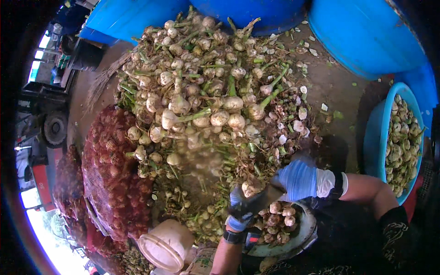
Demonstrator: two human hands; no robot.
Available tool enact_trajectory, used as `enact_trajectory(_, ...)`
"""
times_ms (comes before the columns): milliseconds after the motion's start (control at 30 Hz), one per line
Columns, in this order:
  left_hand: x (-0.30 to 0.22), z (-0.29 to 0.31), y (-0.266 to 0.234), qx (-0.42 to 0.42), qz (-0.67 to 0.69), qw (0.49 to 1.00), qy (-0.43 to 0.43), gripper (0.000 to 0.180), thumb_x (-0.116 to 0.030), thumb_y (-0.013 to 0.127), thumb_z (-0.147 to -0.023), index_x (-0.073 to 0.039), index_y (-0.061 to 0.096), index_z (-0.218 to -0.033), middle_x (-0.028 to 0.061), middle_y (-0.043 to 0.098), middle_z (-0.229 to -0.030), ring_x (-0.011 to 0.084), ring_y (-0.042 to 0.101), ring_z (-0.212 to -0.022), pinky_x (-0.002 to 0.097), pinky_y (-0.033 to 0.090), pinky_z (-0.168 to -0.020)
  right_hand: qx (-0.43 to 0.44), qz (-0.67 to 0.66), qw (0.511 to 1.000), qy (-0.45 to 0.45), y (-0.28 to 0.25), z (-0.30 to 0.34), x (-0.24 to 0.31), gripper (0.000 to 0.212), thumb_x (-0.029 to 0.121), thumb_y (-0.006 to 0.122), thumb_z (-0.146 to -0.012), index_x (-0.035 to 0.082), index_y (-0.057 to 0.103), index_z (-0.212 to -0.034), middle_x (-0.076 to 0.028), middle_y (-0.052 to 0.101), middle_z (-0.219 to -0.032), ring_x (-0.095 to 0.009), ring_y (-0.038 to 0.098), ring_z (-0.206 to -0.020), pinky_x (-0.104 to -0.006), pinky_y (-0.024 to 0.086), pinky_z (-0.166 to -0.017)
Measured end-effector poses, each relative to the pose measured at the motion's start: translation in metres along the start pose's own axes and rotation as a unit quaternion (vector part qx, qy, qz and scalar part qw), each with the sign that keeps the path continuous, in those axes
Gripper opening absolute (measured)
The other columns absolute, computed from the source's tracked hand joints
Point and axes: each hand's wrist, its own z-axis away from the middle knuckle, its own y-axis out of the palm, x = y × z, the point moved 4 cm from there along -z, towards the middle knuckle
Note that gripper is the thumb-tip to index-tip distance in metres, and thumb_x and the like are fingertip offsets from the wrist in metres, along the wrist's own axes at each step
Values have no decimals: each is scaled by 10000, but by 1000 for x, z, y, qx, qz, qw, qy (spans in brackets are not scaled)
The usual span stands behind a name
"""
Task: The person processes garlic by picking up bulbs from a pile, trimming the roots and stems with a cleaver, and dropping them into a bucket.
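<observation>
Close together, both gloved
Left hand [239,223] curled near six o'clock, forearm [227,260] aimed at one; right hand [298,181] closed at four, forearm [369,190] toward nine.

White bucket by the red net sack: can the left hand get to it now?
Probably yes: the white bucket is left of the left hand, and nothing tall seems between them, though its grip looks busy with a garlic bulb.

At four o'clock show a streaked blue right glove [298,179], a white cuff [324,183], a black wristband [338,184] and a pale-patterned black sleeve [395,236]; at six o'clock, a blue left glove [239,223] and black wrist strap [234,237].
</observation>
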Motion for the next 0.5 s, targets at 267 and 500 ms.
enact_trajectory(267,10,-7,-3,98,-62,987,110,535,-345,559,-881,43,466,-1238,140,558,-1194,218,538,-1103,328,422,-971,-53,-24,998,14,22,-1,-30,390,467,584,-731,88,641,-805,-173,594,-624,-381,598,-587,-466,463,-513)
enact_trajectory(500,-10,14,-19,84,-78,985,131,891,-249,921,-485,-46,453,-1215,97,594,-1107,213,578,-1030,373,462,-913,0,34,974,223,45,19,-120,267,309,613,-699,58,653,-777,-199,627,-709,-382,613,-660,-454,494,-582)
